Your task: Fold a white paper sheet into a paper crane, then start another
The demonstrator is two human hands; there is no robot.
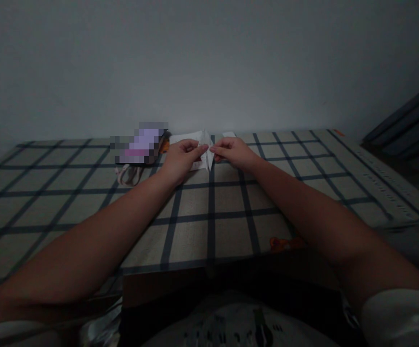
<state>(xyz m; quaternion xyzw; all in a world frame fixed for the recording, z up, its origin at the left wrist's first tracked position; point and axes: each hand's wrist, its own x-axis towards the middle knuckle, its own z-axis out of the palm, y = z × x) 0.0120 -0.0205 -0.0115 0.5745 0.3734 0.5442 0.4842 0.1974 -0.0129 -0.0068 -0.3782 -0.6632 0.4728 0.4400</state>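
Observation:
A folded piece of white paper stands up between my two hands, above the checked tablecloth. My left hand pinches its left side between thumb and fingers. From the right, my right hand pinches the paper's edge near the middle, its fingertips close to my left thumb. More white paper spreads behind and under my left hand. A small white piece shows just behind my right hand; whether it joins the rest is hidden.
A phone-like lilac object, blurred out, stands left of my hands with a pale strap in front. The checked tablecloth covers the table up to a grey wall. Dark folded fabric hangs at the right.

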